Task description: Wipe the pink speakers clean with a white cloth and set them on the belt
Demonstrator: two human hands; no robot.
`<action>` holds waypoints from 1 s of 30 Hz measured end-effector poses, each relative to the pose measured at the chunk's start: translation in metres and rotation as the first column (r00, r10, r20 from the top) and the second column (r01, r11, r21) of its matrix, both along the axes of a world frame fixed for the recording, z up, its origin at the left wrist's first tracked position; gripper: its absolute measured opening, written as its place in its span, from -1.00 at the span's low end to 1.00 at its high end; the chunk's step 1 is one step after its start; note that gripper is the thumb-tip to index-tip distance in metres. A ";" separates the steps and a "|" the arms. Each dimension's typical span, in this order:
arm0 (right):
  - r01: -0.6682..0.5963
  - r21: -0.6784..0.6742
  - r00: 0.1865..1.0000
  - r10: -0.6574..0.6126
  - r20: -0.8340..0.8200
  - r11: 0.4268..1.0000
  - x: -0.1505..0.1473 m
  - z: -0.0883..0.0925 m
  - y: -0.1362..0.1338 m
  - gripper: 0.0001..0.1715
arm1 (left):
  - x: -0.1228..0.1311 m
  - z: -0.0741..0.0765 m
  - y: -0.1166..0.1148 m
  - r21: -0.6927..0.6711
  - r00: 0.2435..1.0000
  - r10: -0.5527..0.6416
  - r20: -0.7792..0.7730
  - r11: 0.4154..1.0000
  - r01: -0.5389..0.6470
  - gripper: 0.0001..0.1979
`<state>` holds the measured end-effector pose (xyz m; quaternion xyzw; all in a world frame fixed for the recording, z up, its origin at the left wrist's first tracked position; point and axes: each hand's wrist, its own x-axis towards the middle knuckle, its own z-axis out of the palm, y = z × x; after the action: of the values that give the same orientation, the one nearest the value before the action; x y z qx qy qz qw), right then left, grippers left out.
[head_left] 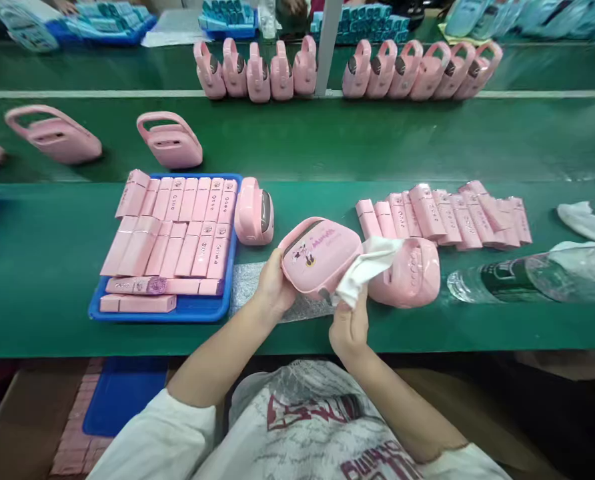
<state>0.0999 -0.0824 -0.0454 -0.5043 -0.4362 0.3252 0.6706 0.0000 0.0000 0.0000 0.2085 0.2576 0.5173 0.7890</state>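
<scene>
The left hand (273,288) grasps the pink speaker (322,257) by its left edge, long axis unclear, while the right hand (349,328) pinches a white cloth (370,265) at the speaker's right edge.

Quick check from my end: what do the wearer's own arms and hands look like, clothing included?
The left hand and right hand are bare, with no gloves. The forearms are uncovered too, and no watch or band shows. The left sleeve and right sleeve are plain white and short, on a white shirt with dark red print.
</scene>
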 end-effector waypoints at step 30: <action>-0.267 0.200 0.381 -0.088 0.920 0.943 0.022 0.033 0.021 -0.43 | -0.014 0.000 -0.003 0.124 0.821 0.219 -0.527 0.976 -0.180 -0.90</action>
<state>0.1214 -0.0612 -0.0127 -0.4600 -0.8066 -0.0469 0.3683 -0.0137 -0.0028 0.0003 0.3441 0.4708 0.5263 0.6188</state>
